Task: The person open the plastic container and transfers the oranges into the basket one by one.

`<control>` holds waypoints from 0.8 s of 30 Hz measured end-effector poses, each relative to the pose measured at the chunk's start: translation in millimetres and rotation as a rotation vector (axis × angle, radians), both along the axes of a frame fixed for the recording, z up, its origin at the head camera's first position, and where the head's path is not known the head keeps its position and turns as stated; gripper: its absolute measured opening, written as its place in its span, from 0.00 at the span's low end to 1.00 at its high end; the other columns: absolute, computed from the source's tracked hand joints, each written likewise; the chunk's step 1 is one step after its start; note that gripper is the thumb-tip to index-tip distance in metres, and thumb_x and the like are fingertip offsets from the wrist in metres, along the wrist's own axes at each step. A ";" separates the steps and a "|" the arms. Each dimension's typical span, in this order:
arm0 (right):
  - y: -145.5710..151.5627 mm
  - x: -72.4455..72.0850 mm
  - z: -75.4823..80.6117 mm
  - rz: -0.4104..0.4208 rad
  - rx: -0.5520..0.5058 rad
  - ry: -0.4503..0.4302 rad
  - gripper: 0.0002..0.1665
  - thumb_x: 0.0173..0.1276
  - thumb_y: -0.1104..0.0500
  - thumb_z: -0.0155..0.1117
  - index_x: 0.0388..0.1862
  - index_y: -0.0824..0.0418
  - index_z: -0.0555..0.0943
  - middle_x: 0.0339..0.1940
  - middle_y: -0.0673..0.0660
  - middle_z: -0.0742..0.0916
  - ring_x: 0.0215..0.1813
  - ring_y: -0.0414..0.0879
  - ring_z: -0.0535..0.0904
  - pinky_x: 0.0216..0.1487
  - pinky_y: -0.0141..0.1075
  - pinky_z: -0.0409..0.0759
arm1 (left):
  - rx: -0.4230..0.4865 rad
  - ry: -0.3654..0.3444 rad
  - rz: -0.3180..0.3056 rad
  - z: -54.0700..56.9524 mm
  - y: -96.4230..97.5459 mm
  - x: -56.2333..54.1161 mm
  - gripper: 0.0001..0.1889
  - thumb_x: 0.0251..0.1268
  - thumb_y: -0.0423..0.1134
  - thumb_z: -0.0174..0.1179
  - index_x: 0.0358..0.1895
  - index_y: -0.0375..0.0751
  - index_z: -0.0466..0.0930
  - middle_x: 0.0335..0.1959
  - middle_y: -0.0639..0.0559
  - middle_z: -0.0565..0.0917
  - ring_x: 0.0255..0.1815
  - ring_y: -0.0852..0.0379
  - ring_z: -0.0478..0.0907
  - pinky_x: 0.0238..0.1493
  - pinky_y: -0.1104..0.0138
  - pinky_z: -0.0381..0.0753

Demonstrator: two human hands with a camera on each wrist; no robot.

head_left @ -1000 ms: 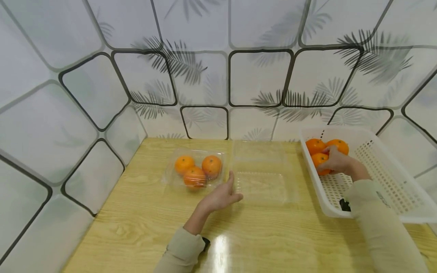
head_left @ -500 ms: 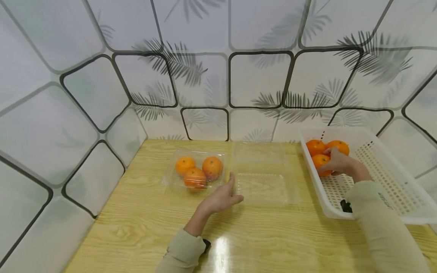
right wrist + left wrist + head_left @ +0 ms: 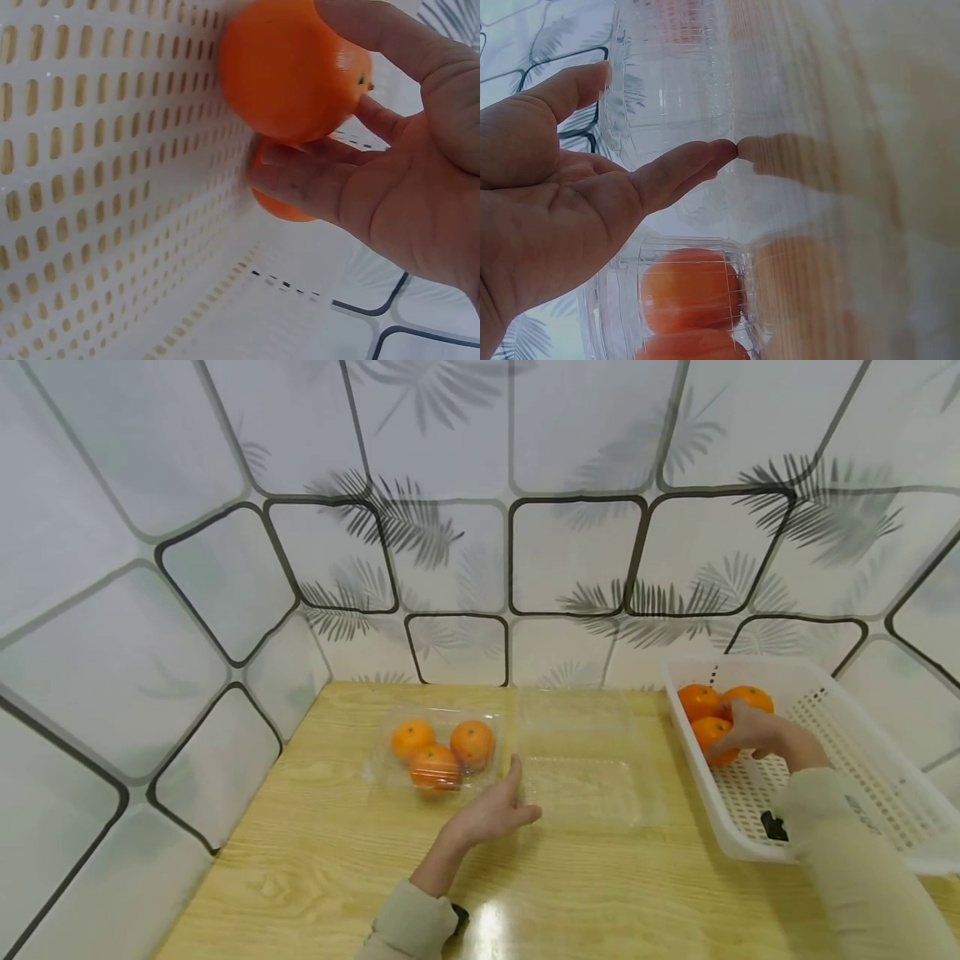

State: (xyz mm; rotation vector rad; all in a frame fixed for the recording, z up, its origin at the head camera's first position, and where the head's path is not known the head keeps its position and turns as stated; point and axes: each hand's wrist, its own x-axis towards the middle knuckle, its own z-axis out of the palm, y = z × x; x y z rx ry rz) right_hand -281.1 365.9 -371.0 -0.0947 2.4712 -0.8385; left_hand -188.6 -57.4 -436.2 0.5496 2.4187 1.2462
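Observation:
In the white basket [image 3: 750, 793] at the right, my right hand [image 3: 761, 729] grips an orange [image 3: 708, 739]. The right wrist view has the thumb on one side of this orange [image 3: 289, 71] and the fingers on the other; part of a second orange [image 3: 285, 199] shows behind the fingers. Two more oranges lie beyond the held one in the basket. My left hand [image 3: 487, 814] rests low over the table, fingers extended, between two clear plastic boxes. Its fingertips are at the near left edge of the box with its lid up [image 3: 577, 789].
To the left of my left hand stands a closed clear box [image 3: 480, 777] with three oranges inside. The wooden table [image 3: 585, 893] runs back to a patterned wall covering [image 3: 573, 556], which also closes off the left side.
The whole head view has shifted slightly downward. Both hands stay nearly where they were; the right hand remains at the same orange in the basket.

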 end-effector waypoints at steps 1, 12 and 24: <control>-0.8 0.4 2.3 0.009 0.008 0.005 0.62 0.63 0.54 0.71 0.71 0.82 0.37 0.68 0.85 0.48 0.67 0.80 0.55 0.57 0.70 0.69 | -0.003 0.002 -0.001 -0.8 -0.3 0.5 0.51 0.71 0.41 0.60 0.78 0.31 0.27 0.14 0.59 0.65 0.13 0.63 0.57 0.17 0.70 0.61; -9.6 8.2 34.1 -0.002 0.007 0.128 0.61 0.65 0.56 0.68 0.73 0.79 0.35 0.69 0.86 0.49 0.66 0.80 0.54 0.62 0.71 0.61 | -0.033 -0.010 -0.003 2.3 0.9 0.6 0.50 0.72 0.44 0.58 0.79 0.36 0.28 0.16 0.56 0.68 0.15 0.61 0.59 0.21 0.67 0.65; -49.6 50.2 66.4 0.000 -0.020 0.345 0.59 0.70 0.51 0.65 0.78 0.72 0.35 0.70 0.86 0.54 0.68 0.79 0.57 0.61 0.68 0.67 | -0.024 -0.008 -0.007 0.1 1.2 2.2 0.49 0.73 0.47 0.57 0.80 0.37 0.29 0.52 0.28 0.81 0.34 0.54 0.78 0.45 0.58 0.78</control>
